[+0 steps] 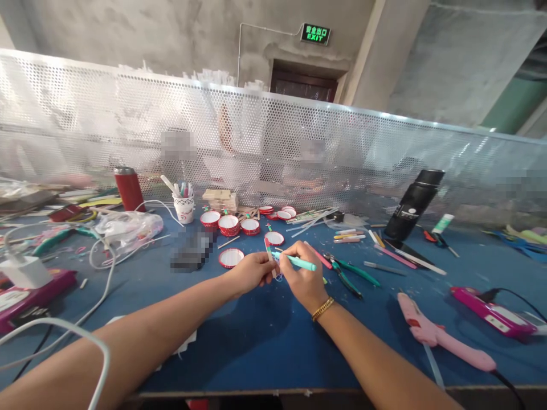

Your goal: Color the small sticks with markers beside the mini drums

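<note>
My left hand [253, 270] is closed on a small flat stick [268, 248] with a red and green upper end, held upright over the blue table. In my right hand [304, 280] is a turquoise marker [300, 262], its tip pointing left and touching or nearly touching the stick. A gold bracelet [322, 309] circles the right wrist. Just beyond the hands lie a round white disc with a red rim [231, 258] and a similar disc [274, 238]. Fingers partly hide the stick's lower part.
Green-handled pliers [348, 274] and a pink glue gun [442, 336] lie to the right, near a black bottle [413, 206]. Stacked red-rimmed discs [228, 225], a paper cup of pens [183, 208] and a red tumbler [129, 189] stand behind. White cables [111, 267] cross the left side.
</note>
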A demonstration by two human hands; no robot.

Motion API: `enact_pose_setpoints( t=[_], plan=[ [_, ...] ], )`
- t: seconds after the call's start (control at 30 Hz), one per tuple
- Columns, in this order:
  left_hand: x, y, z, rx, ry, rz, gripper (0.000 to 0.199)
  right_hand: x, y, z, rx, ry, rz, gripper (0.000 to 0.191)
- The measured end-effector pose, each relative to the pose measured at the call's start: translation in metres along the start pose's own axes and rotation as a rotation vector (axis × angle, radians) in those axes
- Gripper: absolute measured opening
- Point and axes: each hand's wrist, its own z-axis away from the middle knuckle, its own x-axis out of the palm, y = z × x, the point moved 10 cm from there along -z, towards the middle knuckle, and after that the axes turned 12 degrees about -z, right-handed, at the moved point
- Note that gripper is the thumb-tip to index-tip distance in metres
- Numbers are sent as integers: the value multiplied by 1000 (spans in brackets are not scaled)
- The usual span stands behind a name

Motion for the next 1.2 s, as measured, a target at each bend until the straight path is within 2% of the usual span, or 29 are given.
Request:
enact_pose_setpoints(
  t=[0.5,0.8,1.1,1.2],
  plan=[
    [0,4,1,51,11,-69,28,4,-1,0,-11,-15,34,14],
    [-6,1,0,38,46,-85,29,-2,-2,0,-29,22,64,13],
    [-3,2,0,47,35,-105,28,7,-4,0,-29,-49,60,12],
    [-4,2,-1,55,42,-103,28,4,-3,-1,-33,-31,67,12]
  ],
)
